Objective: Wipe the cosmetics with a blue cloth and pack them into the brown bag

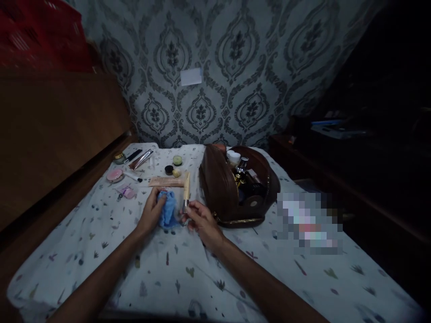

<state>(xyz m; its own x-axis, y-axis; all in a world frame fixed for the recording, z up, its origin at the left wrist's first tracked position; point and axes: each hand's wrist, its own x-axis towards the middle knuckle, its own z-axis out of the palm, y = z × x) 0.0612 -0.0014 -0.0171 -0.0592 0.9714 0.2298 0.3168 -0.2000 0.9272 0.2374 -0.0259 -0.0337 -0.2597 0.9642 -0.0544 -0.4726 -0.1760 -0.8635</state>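
My left hand (151,210) is closed on a crumpled blue cloth (169,209). Between the fingertips of my right hand (201,222) is a slim cream-coloured cosmetic tube (186,186) with a silver cap, its cap end toward me. The tube stands close to the right edge of the cloth; whether they touch I cannot tell. Just beyond both hands lies a larger beige tube (166,181). To the right of my right hand sits an unzipped brown bag (218,179), with white-lidded jars (235,157) and other cosmetics inside.
At the left lie a pink compact (115,175), a brush (133,176), a lilac tube (127,192) and a jar (119,157). Small round pots (177,160) stand farther back. A wooden cabinet (60,134) borders the left side; a blurred-out item (310,224) lies at the right.
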